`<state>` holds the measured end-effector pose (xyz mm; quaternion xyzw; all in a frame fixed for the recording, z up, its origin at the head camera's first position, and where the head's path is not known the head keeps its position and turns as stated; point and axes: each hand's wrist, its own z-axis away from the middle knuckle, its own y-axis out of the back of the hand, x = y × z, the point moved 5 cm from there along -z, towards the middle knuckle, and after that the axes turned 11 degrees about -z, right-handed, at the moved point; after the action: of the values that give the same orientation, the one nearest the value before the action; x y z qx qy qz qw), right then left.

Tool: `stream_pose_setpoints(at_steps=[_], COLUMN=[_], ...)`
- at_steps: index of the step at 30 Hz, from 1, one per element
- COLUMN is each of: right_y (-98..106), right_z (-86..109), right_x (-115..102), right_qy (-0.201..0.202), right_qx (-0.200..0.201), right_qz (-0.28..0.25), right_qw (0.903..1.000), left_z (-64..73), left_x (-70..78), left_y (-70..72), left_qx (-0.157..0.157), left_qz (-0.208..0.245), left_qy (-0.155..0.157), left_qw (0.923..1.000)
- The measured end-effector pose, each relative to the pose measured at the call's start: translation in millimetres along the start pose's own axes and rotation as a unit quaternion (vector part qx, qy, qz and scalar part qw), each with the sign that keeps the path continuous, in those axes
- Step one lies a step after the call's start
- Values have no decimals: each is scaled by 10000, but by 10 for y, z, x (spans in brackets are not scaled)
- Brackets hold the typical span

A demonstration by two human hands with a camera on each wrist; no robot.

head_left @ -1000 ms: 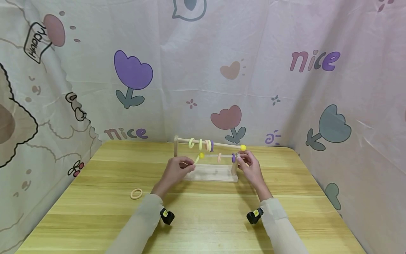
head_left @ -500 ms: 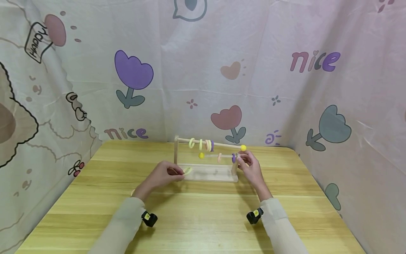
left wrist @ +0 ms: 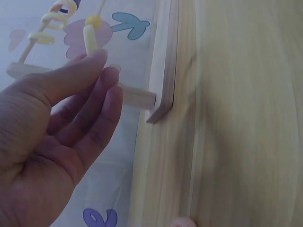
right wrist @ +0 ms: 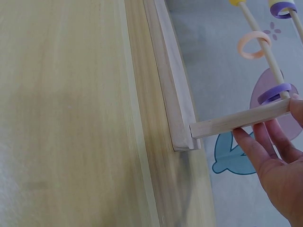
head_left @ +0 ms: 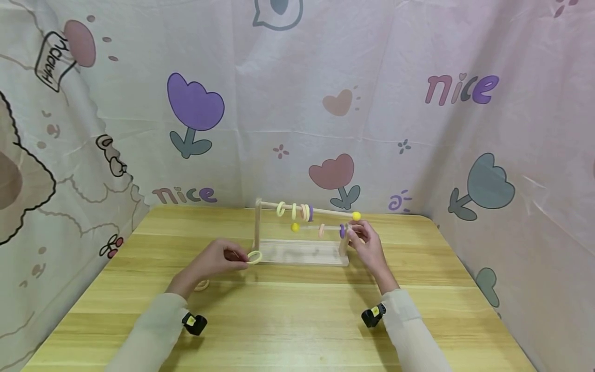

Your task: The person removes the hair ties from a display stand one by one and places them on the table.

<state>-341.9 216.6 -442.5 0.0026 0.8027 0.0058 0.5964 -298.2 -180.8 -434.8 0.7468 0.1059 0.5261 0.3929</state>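
My left hand (head_left: 218, 260) pinches a pale yellow ring (head_left: 254, 257) between thumb and fingertips, just in front of the left end of a wooden rack (head_left: 302, 253). My right hand (head_left: 370, 247) grips the top of the rack's shorter right post (right wrist: 241, 118). From that post a rod (right wrist: 260, 40) runs left to a yellow ball (head_left: 295, 227), bearing a peach ring (right wrist: 254, 45) and a purple ring (right wrist: 274, 93). The upper rod (head_left: 332, 212) comes from the taller left post (head_left: 257, 222) and carries several yellow, peach and purple rings, with another yellow ball (head_left: 356, 216) at its end.
On the wooden table (head_left: 297, 320), a peach ring (head_left: 202, 285) lies partly hidden behind the left forearm. A printed cloth (head_left: 279, 103) hangs behind the table and along both its sides. Each wrist wears a small black camera.
My left hand has drawn the pale yellow ring away from the lower rod's yellow ball, moving left and down towards the rack's left end. The right hand stays at its post.
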Motion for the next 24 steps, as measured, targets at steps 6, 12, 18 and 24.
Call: stream_pose_setpoints(at_steps=[6,12,18,24], right_y=[4,10,9,1], right_z=[-3,-7,-8,2], right_x=[4,-3,-5,-3], right_qy=[-29,-30,-69,-116], right_qx=[-15,-4,17,38], right_qz=[52,59,77,86], right_qw=[10000,10000,9999,9999], left_z=[87,182,266,323], left_x=[-86,-180,-260,-313], left_y=[59,121,179,226], left_qx=[-19,-100,-161,-233], left_qz=[-239,-441,-712,-896], left_qy=[-72,48,128,59], left_qw=[9997,9990,9972,9957])
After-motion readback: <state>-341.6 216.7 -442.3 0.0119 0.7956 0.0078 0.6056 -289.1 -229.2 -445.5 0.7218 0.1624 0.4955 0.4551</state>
